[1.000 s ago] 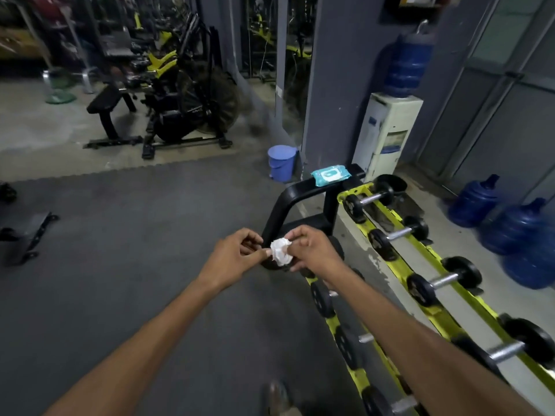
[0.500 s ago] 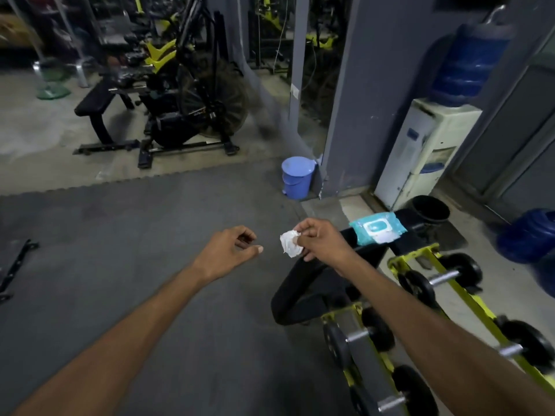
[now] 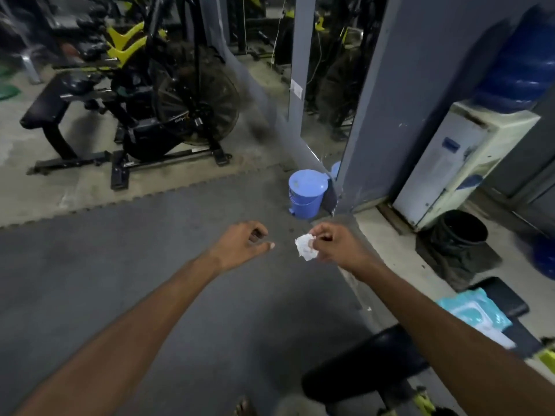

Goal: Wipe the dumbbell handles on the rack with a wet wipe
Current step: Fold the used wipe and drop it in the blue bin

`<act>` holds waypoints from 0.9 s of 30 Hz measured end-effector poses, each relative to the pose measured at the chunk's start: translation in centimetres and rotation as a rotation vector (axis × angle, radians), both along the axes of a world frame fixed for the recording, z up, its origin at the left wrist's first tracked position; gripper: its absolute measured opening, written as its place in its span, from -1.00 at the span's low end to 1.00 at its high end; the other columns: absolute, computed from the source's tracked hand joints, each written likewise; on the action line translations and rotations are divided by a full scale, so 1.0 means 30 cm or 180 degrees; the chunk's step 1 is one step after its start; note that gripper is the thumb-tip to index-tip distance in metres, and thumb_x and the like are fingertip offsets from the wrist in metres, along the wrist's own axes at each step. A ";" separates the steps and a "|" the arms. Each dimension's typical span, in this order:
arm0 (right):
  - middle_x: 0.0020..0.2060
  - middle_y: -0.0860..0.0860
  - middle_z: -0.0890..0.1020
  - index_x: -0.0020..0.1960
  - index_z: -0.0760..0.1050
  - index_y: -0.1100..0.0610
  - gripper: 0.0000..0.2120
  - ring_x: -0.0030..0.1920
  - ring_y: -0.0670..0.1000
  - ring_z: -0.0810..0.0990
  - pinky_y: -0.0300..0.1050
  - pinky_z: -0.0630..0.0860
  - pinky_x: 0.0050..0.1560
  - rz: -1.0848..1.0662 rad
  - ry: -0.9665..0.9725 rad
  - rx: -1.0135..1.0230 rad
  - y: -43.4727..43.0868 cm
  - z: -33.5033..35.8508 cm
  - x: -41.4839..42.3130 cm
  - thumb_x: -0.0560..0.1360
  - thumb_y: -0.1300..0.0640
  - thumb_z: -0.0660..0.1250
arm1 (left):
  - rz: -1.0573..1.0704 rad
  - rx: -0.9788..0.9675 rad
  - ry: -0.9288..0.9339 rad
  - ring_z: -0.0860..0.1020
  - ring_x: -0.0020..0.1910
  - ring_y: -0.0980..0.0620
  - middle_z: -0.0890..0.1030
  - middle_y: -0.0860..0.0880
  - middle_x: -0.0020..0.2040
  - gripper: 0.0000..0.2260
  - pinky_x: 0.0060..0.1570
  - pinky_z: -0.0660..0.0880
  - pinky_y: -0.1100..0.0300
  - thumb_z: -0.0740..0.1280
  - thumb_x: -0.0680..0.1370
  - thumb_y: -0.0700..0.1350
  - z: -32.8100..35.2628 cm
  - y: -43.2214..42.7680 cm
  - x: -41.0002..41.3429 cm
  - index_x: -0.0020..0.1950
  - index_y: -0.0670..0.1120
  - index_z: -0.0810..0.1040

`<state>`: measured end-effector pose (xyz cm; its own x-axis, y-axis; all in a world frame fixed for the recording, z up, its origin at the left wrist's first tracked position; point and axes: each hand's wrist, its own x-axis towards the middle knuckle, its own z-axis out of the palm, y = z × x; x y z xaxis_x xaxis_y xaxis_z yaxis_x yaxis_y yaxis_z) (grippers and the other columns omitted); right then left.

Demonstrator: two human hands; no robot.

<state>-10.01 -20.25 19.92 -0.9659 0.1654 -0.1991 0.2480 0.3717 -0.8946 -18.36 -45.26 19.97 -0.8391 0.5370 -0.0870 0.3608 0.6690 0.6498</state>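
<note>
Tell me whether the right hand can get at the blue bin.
Probably yes: only bare floor lies between the right hand, pinching the wipe, and the blue bin, though its lid looks shut.

Crumpled white wipe (image 3: 305,247) in right hand (image 3: 336,246)

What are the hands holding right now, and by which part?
The right hand pinches the crumpled wipe at its right edge. The left hand holds nothing, fingers loosely curled.
</note>
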 end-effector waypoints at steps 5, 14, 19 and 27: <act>-0.29 0.08 0.68 0.01 0.57 0.20 -0.95 -0.37 -0.01 0.62 -0.08 0.55 -0.32 -0.0078 -0.0085 -0.0054 0.043 -0.066 -0.425 0.55 0.26 0.40 | -0.0163 -0.0137 -0.0113 0.64 0.04 0.07 0.69 -0.01 0.08 -0.70 -0.15 0.39 0.56 0.53 0.56 0.03 -0.056 0.044 -0.442 0.19 -0.12 0.65; -0.30 0.14 0.65 -0.02 0.54 0.22 -0.97 -0.39 0.03 0.62 -0.08 0.56 -0.32 -0.0323 -0.0190 -0.0134 0.257 -0.223 -1.253 0.57 0.31 0.36 | -0.0377 -0.0356 -0.0316 0.65 0.11 0.01 0.68 -0.04 0.14 -0.65 0.06 0.54 0.20 0.51 0.58 0.05 -0.197 0.279 -1.314 0.26 -0.12 0.64; -0.27 0.14 0.68 -0.08 0.55 0.12 -0.91 -0.34 0.10 0.66 -0.04 0.60 -0.28 -0.0471 -0.0254 -0.0029 0.394 -0.178 -1.679 0.56 0.28 0.38 | -0.0547 -0.0432 -0.0301 0.64 0.12 0.06 0.67 -0.02 0.15 -0.64 0.02 0.46 0.30 0.49 0.58 0.09 -0.155 0.414 -1.718 0.27 -0.09 0.62; -0.21 0.16 0.68 0.00 0.56 0.19 -0.95 -0.30 0.11 0.65 -0.08 0.58 -0.28 -0.0957 -0.0512 -0.0047 0.527 -0.257 -2.205 0.55 0.28 0.40 | -0.0976 -0.0417 -0.0387 0.61 0.06 0.16 0.69 0.00 0.13 -0.68 0.09 0.54 0.23 0.50 0.58 0.08 -0.234 0.610 -2.362 0.24 -0.07 0.63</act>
<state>-76.16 -4.44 12.21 -0.8304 0.4340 -0.3494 0.4829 0.2477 -0.8399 -89.20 -26.95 12.95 -0.6199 0.7399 -0.2612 0.4830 0.6222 0.6161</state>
